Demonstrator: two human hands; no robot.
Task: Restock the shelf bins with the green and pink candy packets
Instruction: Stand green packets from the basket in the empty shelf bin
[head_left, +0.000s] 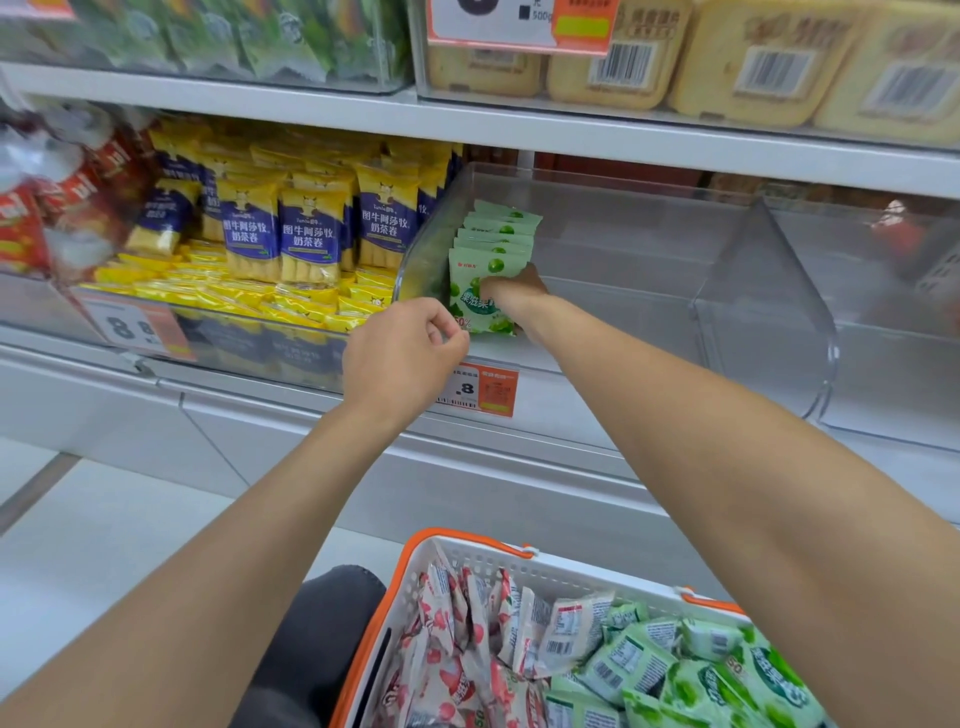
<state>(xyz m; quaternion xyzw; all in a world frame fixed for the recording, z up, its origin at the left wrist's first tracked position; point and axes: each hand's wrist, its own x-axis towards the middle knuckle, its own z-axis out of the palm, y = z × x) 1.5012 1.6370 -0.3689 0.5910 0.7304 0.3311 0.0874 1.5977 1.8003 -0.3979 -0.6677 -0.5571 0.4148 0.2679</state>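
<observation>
the right hand (511, 293) reaches into the clear bin (623, 218), its fingers (487, 287) curled on the front green packet (475, 306) of an upright row by the bin's left wall. the left hand (402, 353) hovers at the bin's front edge, fingers curled on nothing. pink packets (457, 649) lie in the basket (467, 546) below.

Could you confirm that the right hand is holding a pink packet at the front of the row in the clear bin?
Not quite: the head view shows the right hand holding a green packet, not pink, at the front of the row in the clear bin.
</observation>
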